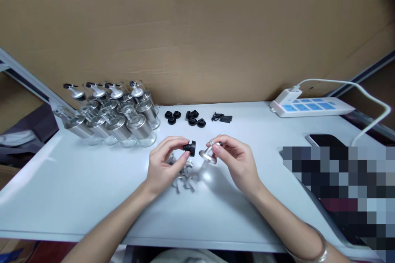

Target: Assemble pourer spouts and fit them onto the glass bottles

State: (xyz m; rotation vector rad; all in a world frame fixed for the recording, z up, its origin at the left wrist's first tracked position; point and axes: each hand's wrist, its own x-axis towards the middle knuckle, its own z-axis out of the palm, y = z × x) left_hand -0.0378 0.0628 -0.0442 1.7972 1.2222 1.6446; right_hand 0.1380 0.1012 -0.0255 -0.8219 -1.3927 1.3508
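Note:
Between the thumb and fingers of my left hand (168, 162) is a black rubber stopper (192, 148), its wide end facing right. My right hand (237, 160) pinches a silver metal pourer spout (208, 156) by its neck, with the flared base toward the stopper. A small gap separates the two parts. Below and partly behind my left hand lie several loose metal spouts (185, 180). Farther back on the table are several black stoppers (192, 121) in two loose groups, and a small pile of thin black pieces (222, 117).
Several glass bottles with metal sleeves (115, 127) stand at the back left, some topped with pourers (96, 90). A white power strip (311, 108) with a plugged-in charger (288, 96) lies at the back right. A phone (327, 140) and a blurred-out device occupy the right side.

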